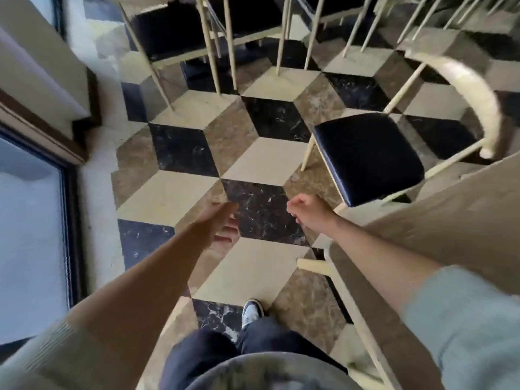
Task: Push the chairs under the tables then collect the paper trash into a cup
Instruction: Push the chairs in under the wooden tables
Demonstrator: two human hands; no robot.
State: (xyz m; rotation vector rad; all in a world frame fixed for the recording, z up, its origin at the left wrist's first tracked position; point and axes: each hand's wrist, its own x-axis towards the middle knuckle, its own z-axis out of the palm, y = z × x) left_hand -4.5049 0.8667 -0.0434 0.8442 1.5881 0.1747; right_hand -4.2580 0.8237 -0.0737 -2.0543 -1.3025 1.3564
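A chair [368,156] with a dark padded seat and a pale curved backrest stands on the patterned floor at the right, its seat sticking out beside a beige table [450,220]. My right hand [306,208] hangs over the floor just left of the seat's near corner, fingers curled, holding nothing I can see. My left hand [222,223] reaches out over a black tile with fingers loosely apart and empty. More dark-seated chairs [168,32] with pale legs stand at the top. No cup or paper trash is in view.
A wall with a dark-framed glass door [33,220] runs along the left. The cube-pattern tile floor [253,164] lies between the wall and the chairs. My shoe [251,312] and dark trousers show at the bottom.
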